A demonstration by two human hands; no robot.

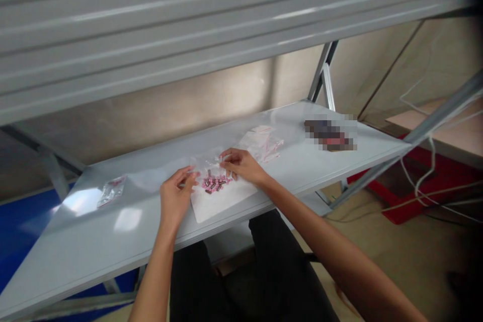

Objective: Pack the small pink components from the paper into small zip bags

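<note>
Your left hand (176, 197) and right hand (241, 165) are close together without touching, palms down, fingers curled toward each other. Your bare left forearm (155, 276) rises nearly straight from below, while your right forearm (332, 244) slants in from the lower right.

And here a workshop assembly station is being shown: a grey sheet-metal counter (86, 256) is seen braced by a metal frame (322, 75), with a long metal shelf (188, 25) fixed overhead. Small metal-and-pink parts (213, 183) are being spotted on a clear plastic bag (222, 201), and loose white cables (426, 176) and a red plastic crate (426, 191) are picked out on the bare floor (415, 261)!
</note>
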